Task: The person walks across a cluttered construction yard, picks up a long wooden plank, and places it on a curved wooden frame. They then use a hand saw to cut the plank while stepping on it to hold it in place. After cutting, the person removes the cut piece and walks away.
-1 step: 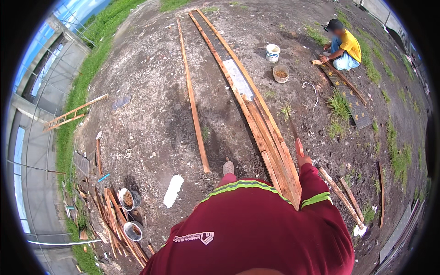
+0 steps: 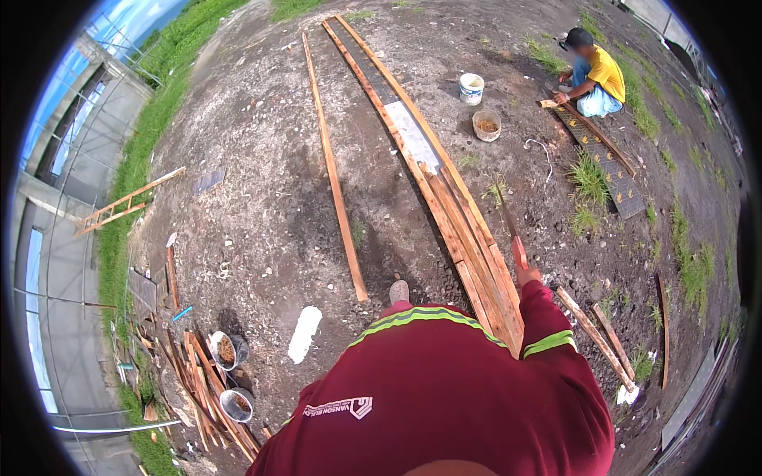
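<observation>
Closed around a red handle, my right hand (image 2: 528, 275) holds a handsaw (image 2: 519, 252) whose narrow dark blade points away over the dirt. Left of it, a long wooden frame (image 2: 470, 208) runs from beside my body toward the far end of the lot. Several planks lie side by side in its near part, and a pale sheet (image 2: 409, 131) lies between its rails farther off. The saw blade appears apart from the wood. No part of my left hand shows; my maroon sleeve and torso fill the lower middle.
A single long board (image 2: 333, 174) lies left of the frame. Two buckets (image 2: 471, 89) stand beyond it, near a crouching person (image 2: 601, 75) in yellow handling wood. Scrap lumber (image 2: 202, 389) and two more pails lie at lower left; loose sticks (image 2: 595, 341) lie at right.
</observation>
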A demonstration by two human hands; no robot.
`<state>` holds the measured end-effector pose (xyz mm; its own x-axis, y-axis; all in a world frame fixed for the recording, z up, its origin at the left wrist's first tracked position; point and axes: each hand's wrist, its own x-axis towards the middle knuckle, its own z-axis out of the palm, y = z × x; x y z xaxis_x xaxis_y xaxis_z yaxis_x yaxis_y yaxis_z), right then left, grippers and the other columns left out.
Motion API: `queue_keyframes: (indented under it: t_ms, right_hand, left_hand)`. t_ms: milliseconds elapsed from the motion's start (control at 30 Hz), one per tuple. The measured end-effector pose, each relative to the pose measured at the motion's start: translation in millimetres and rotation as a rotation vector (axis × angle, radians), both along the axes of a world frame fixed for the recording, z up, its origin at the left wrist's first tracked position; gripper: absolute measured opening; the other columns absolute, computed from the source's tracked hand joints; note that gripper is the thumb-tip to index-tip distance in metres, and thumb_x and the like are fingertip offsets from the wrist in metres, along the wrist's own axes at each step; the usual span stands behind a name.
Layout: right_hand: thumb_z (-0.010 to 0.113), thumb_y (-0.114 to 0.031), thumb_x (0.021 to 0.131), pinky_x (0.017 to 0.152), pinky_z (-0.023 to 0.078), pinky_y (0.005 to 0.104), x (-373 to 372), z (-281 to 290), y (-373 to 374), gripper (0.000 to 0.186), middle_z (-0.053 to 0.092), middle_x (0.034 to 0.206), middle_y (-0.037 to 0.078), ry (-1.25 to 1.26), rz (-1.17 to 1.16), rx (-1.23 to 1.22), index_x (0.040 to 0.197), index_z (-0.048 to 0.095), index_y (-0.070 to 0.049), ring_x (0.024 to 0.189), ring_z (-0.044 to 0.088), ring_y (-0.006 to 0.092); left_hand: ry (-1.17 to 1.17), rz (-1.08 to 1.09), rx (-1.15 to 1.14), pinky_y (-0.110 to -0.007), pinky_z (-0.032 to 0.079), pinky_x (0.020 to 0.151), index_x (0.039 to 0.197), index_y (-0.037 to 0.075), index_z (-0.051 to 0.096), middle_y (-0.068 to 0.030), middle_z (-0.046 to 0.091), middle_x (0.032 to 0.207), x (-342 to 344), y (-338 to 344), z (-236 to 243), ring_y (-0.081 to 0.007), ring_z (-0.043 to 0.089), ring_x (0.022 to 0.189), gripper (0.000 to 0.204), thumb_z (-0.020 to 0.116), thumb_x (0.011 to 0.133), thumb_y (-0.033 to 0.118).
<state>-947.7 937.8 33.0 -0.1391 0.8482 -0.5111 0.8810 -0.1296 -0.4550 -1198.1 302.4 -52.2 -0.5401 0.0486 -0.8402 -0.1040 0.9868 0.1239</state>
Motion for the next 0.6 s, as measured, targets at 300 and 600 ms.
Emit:
queue_keyframes:
  t_ms: [300,600]
  right_hand:
    - [0.055,-0.043,0.078,0.055,0.049,0.0382,-53.6,-69.0,-83.3,0.050,0.062,0.073,0.017,-0.250,-0.201,-0.408,0.100,0.059,0.002,0.060,0.062,0.0280]
    - [0.049,-0.046,0.080,0.068,0.049,0.0402,-111.2,-129.6,-62.3,0.052,0.063,0.093,0.018,-0.339,-0.267,-0.565,0.106,0.060,-0.002,0.081,0.063,0.0314]
  left_hand:
    - [0.168,-0.275,0.120,-0.039,0.043,0.083,0.106,0.007,0.060,-0.0169,0.060,0.104,-330.2,185.4,36.7,-0.0320,0.056,0.098,0.044,0.054,0.080,0.042]
    - [0.270,-0.217,0.398,-0.034,0.046,0.071,0.098,0.000,0.062,-0.0157,0.063,0.087,-463.2,398.1,72.3,-0.0242,0.061,0.077,0.044,0.058,0.078,0.039]
